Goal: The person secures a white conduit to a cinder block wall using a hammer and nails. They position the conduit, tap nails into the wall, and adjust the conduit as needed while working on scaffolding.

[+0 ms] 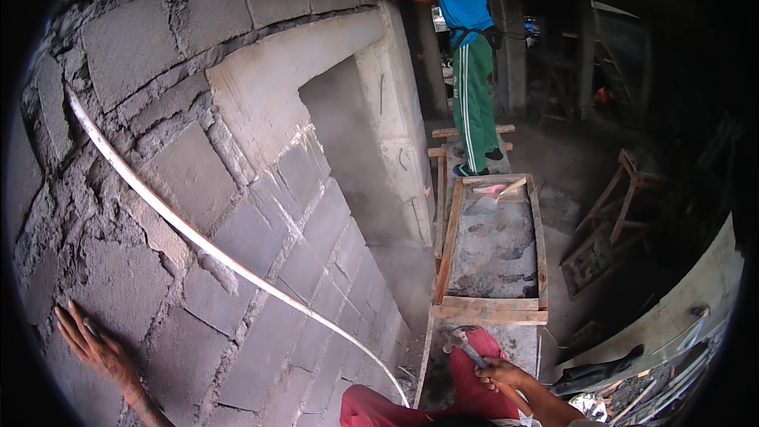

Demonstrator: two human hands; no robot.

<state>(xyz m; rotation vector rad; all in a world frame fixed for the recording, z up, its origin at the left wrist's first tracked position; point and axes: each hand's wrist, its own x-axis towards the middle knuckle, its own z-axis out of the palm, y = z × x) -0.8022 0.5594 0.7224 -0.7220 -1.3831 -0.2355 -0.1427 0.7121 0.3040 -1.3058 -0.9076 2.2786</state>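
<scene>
My left hand (101, 352) lies against the grey concrete block wall (190, 356) at the lower left, its fingers stretched out and holding nothing. In front of my right thigh, my right hand (500, 375) is closed around what looks like a hammer (475, 355). Its metal head points away from me, and its wooden handle runs back under my wrist. A white flexible pipe (198, 239) curves across the wall from the upper left down to near my knees.
A wooden-framed mortar tray (451, 269) stands on the planks ahead, with a trowel (510, 188) at its far end. Beyond it a person (466, 39) in a blue shirt reaches to the wall top. A wooden stand (624, 198) is at right; a concrete-framed opening (336, 111) breaks the wall.
</scene>
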